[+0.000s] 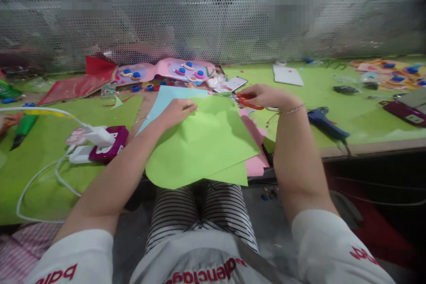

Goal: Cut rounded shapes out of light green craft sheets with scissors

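Observation:
A large sheet of light green paper (206, 142) lies in front of me, its rounded near edge hanging over the table's front. My left hand (178, 113) grips this paper near its upper left, fingers curled and thumb on top. In my right hand (261, 96), red-handled scissors (249, 102) point left, with their blades at the paper's far edge. Whether the blades are parted is too blurred to tell. Under the green sheet show light blue paper (166, 97) and pink paper (256, 164).
At left sits a purple power strip (115, 144) with white plugs and cables. A blue glue gun (328, 125) lies right of my right arm. Behind are a phone (235, 83), pink decorated pieces (186, 71), a red folder-like sheet (83, 80) and a perforated metal screen (199, 17).

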Demonstrator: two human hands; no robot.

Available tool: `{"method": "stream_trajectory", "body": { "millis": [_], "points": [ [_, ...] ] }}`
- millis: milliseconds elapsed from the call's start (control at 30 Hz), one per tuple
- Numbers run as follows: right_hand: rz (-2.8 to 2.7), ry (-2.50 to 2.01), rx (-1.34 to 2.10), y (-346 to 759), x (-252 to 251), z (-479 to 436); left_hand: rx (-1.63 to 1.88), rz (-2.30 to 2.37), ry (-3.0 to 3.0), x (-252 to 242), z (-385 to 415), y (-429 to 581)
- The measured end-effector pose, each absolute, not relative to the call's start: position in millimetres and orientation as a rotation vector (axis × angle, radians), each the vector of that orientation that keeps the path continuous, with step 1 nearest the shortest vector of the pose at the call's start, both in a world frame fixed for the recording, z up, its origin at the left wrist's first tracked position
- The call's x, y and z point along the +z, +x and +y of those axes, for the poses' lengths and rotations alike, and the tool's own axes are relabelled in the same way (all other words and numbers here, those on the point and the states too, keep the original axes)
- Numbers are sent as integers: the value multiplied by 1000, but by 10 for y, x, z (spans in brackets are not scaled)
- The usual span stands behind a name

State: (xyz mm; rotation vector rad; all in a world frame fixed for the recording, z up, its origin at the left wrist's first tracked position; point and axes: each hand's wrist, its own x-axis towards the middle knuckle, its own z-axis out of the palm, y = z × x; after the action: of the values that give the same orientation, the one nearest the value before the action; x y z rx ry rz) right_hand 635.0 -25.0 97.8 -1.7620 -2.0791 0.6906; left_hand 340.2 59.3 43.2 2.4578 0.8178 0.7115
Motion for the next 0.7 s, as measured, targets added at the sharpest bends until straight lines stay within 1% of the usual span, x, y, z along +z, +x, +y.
{"method": "stream_trajectory", "body": {
  "millis": [267, 500, 700],
  "points": [
    [-2076, -1811, 636, 6333, 988, -270, 704, 829, 2471, 436, 585, 3410],
    [-2037, -1835, 671, 6326, 992, -271, 677, 841, 2467, 437, 577, 3408],
    [-1951, -1871, 463, 6314, 964, -249, 764, 911, 2417, 422, 609, 3409]
  ]
}}
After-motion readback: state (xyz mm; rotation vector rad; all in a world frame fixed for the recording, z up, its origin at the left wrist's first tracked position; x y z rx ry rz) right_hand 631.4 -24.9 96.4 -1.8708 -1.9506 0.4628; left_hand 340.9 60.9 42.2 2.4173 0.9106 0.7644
